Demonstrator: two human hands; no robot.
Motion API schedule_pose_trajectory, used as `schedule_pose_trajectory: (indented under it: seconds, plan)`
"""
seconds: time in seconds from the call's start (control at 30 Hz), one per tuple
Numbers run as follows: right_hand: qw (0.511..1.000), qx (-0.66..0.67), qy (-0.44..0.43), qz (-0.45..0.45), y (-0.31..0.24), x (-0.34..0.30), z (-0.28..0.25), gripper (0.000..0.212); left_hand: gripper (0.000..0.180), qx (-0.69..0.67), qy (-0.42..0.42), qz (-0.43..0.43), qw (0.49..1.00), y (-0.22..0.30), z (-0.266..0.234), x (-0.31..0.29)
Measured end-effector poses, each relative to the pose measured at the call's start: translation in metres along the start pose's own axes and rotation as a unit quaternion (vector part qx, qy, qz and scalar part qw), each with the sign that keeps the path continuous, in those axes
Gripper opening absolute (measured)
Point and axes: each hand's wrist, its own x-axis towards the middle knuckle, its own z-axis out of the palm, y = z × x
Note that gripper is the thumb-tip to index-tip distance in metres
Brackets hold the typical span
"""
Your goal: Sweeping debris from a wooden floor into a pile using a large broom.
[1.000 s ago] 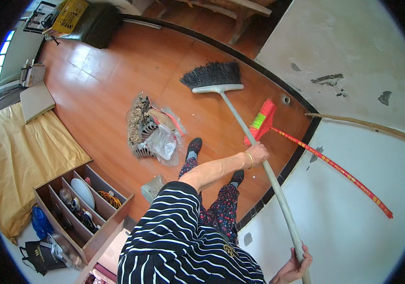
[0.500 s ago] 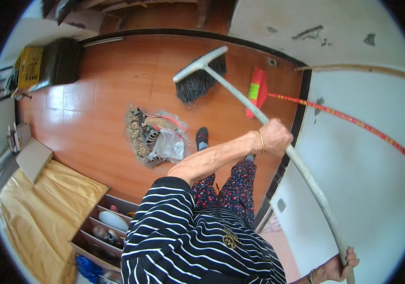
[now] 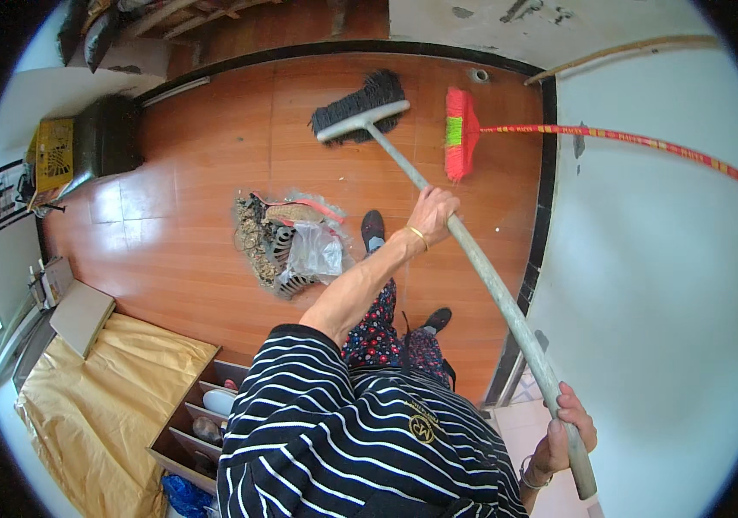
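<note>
A long-handled mop with a pale T-shaped head and dark grey strands slants across the view. Its strands are spread on the floor ahead. My left hand, with a gold bangle at the wrist, is closed around the pole partway up. Near the pole's free end, my right hand grips it, fingers wrapped over. A sweepings pile lies on the floor to the left of my feet, with a clear plastic bag on it.
A red broom stands by the right wall, its red patterned stick leaning there. At left are a yellow crate, a dark bin, and a gold cloth beside an open compartmented rack. A round floor drain sits at the far right.
The mop head has swung from raised, strands hanging, to strands spread on the floor farther ahead. Both hands moved left with the pole; the right hand also rose in view. My right foot has shifted.
</note>
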Motion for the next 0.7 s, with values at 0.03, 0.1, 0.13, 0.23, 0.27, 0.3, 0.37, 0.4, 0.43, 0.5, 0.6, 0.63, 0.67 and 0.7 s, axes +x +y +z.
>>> schedule_pose_trajectory:
  seconds: [0.03, 0.1, 0.13, 0.23, 0.27, 0.3, 0.37, 0.4, 0.43, 0.5, 0.6, 0.63, 0.67, 0.7]
  plan:
    - [1.000, 0.006, 0.005, 0.002, 0.003, -0.011, -0.014, 0.023, 0.020, -0.006, -0.003, 0.002, 1.000, 0.014, 0.009, -0.015]
    - [0.999, 0.014, -0.026, -0.020, 0.008, -0.036, -0.048, 0.020, 0.018, -0.012, -0.006, 0.008, 1.000, 0.045, 0.033, -0.049]
    - [0.999, 0.018, -0.017, -0.025, 0.011, -0.048, -0.067, 0.020, 0.015, -0.008, -0.014, 0.009, 1.000, 0.060, 0.045, -0.066]
    - [0.999, 0.008, -0.024, -0.037, 0.020, -0.086, -0.123, 0.017, 0.015, -0.003, -0.025, 0.035, 0.999, 0.105, 0.086, -0.114]
    - [0.999, 0.016, -0.019, -0.037, 0.023, -0.099, -0.140, 0.015, 0.014, -0.002, -0.047, 0.042, 0.998, 0.120, 0.097, -0.128]
    - [0.999, 0.013, -0.008, -0.036, 0.027, -0.111, -0.157, 0.014, 0.014, -0.001, -0.079, 0.052, 0.995, 0.133, 0.108, -0.139]
    - [0.998, 0.050, 0.016, -0.026, 0.038, -0.134, -0.190, 0.014, 0.010, 0.029, -0.110, 0.062, 0.992, 0.157, 0.127, -0.153]
    - [0.997, 0.068, 0.034, -0.012, 0.043, -0.148, -0.205, 0.014, 0.005, 0.029, -0.177, 0.065, 0.982, 0.171, 0.132, -0.160]
    - [0.996, 0.076, 0.040, -0.013, 0.048, -0.159, -0.222, 0.014, 0.002, 0.027, -0.251, 0.065, 0.965, 0.187, 0.136, -0.166]
    - [0.992, 0.065, 0.104, -0.037, 0.057, -0.176, -0.260, 0.018, 0.006, 0.067, -0.290, 0.073, 0.952, 0.226, 0.143, -0.172]
    - [0.970, 0.107, 0.183, -0.117, 0.055, -0.202, -0.319, 0.024, 0.013, 0.100, -0.291, 0.092, 0.947, 0.291, 0.147, -0.169]
    - [0.967, 0.094, 0.199, -0.132, 0.050, -0.213, -0.337, 0.024, 0.013, 0.106, -0.307, 0.094, 0.941, 0.310, 0.145, -0.165]
    - [0.957, 0.094, 0.251, -0.114, 0.044, -0.225, -0.350, 0.021, 0.011, 0.080, -0.303, 0.144, 0.939, 0.326, 0.144, -0.162]
    - [0.942, 0.101, 0.302, -0.104, 0.037, -0.237, -0.364, 0.020, 0.011, 0.042, -0.293, 0.199, 0.934, 0.343, 0.143, -0.158]
